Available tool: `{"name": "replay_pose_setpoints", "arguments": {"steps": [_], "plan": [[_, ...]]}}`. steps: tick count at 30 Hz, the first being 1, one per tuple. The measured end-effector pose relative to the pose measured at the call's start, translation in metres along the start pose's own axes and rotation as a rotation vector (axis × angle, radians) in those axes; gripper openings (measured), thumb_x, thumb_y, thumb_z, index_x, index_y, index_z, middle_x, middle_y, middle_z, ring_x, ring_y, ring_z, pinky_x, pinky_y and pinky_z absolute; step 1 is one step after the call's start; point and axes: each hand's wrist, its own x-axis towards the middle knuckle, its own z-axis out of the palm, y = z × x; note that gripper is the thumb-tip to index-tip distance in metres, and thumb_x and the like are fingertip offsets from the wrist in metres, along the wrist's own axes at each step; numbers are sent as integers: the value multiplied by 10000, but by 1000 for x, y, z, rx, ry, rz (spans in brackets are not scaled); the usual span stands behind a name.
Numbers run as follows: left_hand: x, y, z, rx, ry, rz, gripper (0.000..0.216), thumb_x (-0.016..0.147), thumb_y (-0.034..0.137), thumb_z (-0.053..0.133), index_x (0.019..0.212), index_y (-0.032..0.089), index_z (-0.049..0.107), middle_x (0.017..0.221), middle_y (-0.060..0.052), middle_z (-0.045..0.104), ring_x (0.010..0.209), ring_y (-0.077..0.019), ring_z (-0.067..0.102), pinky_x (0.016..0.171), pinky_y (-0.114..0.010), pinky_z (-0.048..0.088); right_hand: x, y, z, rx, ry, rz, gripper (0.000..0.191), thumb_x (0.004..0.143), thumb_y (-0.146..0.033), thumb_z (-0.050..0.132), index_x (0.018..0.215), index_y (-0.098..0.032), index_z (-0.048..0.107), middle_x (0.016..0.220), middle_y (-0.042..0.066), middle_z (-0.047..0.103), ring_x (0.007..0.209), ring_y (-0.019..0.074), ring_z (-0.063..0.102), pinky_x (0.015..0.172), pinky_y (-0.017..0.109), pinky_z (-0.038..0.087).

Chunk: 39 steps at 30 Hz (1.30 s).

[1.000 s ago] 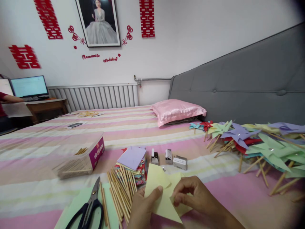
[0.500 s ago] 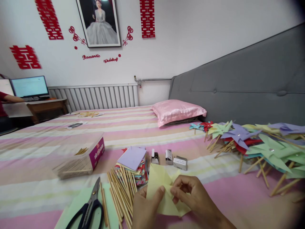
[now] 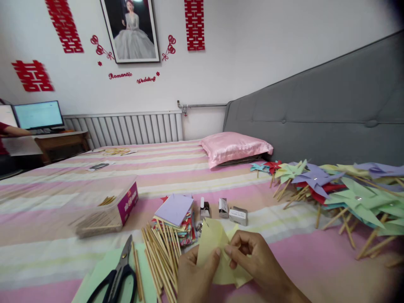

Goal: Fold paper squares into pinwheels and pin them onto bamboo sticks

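Together, hands (image 3: 257,256) nearly closed, pinching yellow paper (image 3: 211,240)

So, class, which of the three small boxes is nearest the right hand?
The rightmost box, just beyond the right hand; the other two boxes sit farther left.

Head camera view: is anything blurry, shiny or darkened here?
In the head view, left hand, right hand and yellow paper look fairly clear; the pink pillow shines softly; the plastic box blurs at its left end; the right corners go black.
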Motion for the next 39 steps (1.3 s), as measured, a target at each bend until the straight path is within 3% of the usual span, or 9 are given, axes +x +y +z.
{"name": "replay_pose_setpoints", "arguments": {"steps": [8, 13, 15, 20, 27, 31, 35, 39], "plan": [[4, -6, -2, -36, 2, 2, 384, 464, 385, 810, 665, 68, 731, 524, -83, 671, 448, -133, 526, 446, -223, 396, -2, -6, 0, -68, -13, -35, 260, 738, -335, 655, 591, -161, 529, 524, 13, 598, 503, 134, 559, 501, 224, 407], [13, -18, -10, -102, -18, -108, 402, 487, 373, 806, 735, 70, 713, 615, -123, 710, 496, -183, 599, 506, -274, 456, -5, -9, -1, -42, -30, -126, 227, 729, -321, 660, 709, -190, 476, 628, -15, 573, 551, 122, 531, 520, 222, 392], [16, -22, -13, -152, -69, -140, 402, 519, 359, 796, 782, 68, 708, 648, -136, 719, 530, -196, 623, 532, -281, 464, -6, -9, -1, 40, -16, -147, 295, 710, -327, 677, 850, -211, 445, 710, -15, 589, 591, 132, 559, 545, 229, 400], [14, -20, -11, -183, -87, -154, 439, 501, 350, 808, 818, 63, 713, 674, -146, 728, 566, -222, 646, 547, -290, 478, -6, -9, 0, 183, -15, -61, 702, 704, -355, 698, 1246, -259, 262, 863, 10, 561, 715, 173, 600, 637, 287, 457], [-1, 0, 4, -120, -77, -76, 483, 434, 397, 826, 781, 73, 739, 594, -124, 715, 541, -224, 640, 528, -295, 474, -4, -6, 4, 332, 19, -8, 753, 672, -392, 726, 1275, -258, 295, 761, -27, 514, 595, 139, 560, 518, 235, 438], [-3, 3, 5, -167, -188, -96, 482, 467, 375, 819, 837, 75, 747, 641, -143, 726, 525, -205, 625, 533, -288, 452, -3, -6, 2, 390, 3, 29, 768, 650, -379, 745, 1273, -281, 305, 772, -35, 507, 558, 121, 547, 499, 228, 438], [0, -2, 0, -236, -317, -194, 483, 512, 353, 801, 896, 69, 733, 729, -175, 734, 605, -234, 656, 605, -307, 458, -3, -9, -4, 401, -69, 98, 837, 626, -370, 758, 1305, -256, 282, 775, -19, 568, 627, 160, 598, 541, 245, 453], [1, -5, -3, -327, -370, -238, 462, 539, 366, 784, 881, 60, 731, 658, -163, 726, 625, -258, 666, 664, -347, 476, -4, -11, -7, 453, -141, 150, 858, 621, -331, 763, 1319, -236, 274, 787, -14, 605, 669, 159, 617, 584, 246, 463]]}}
